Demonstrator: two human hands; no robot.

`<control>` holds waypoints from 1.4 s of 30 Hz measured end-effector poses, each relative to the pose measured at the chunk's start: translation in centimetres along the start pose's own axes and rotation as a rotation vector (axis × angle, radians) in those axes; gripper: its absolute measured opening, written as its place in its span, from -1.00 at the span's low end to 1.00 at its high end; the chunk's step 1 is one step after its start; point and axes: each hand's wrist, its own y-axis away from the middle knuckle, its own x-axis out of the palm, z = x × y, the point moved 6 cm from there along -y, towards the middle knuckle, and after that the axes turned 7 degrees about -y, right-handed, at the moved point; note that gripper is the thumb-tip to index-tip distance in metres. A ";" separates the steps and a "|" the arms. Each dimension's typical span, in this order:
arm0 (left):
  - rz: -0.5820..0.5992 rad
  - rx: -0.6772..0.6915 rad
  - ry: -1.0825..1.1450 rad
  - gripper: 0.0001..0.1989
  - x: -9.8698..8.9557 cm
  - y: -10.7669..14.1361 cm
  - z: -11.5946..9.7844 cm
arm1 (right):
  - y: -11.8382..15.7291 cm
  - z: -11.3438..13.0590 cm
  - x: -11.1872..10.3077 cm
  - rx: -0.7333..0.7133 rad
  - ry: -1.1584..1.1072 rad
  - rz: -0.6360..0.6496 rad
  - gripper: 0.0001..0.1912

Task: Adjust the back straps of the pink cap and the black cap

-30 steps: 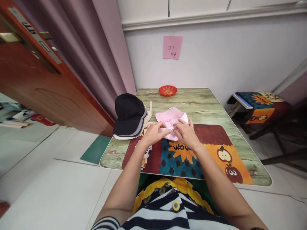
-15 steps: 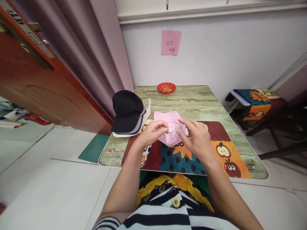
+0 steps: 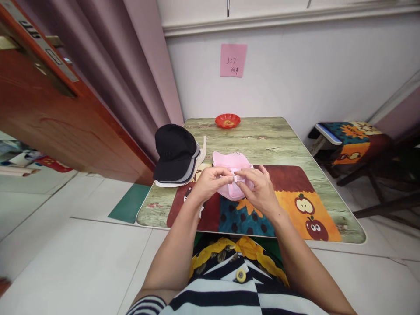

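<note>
Buckle (image 3: pixel 235 178) handling judged in hand. Pink cap (image 3: pixel 232 193) over table (image 3: pixel 262 148), six o'clock from red dish (image 3: pixel 227 121). Left hand (image 3: pixel 209 182), right hand (image 3: pixel 260 188): thumbs and forefingers nearly closed, pinching cap at buckle. Fine fingertip alignment seems called for.

1. Cap (image 3: pixel 233 161): pale pink, soft-looking, just below and right of the frame's centre; its smooth, wavy-edged upper part bears small dark marks near the top edge, too small to read. Its rounded lower part points toward the bottom of the frame.
2. Buckle (image 3: pixel 235 178): small, shiny, silvery, mid-cap, partly hidden; whether it is fastened cannot be told.
</note>
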 end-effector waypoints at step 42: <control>-0.152 0.334 -0.444 -0.84 0.4 1.3 -0.5 | 0.7 -1.0 1.0 0.201 -0.277 -0.173 -0.73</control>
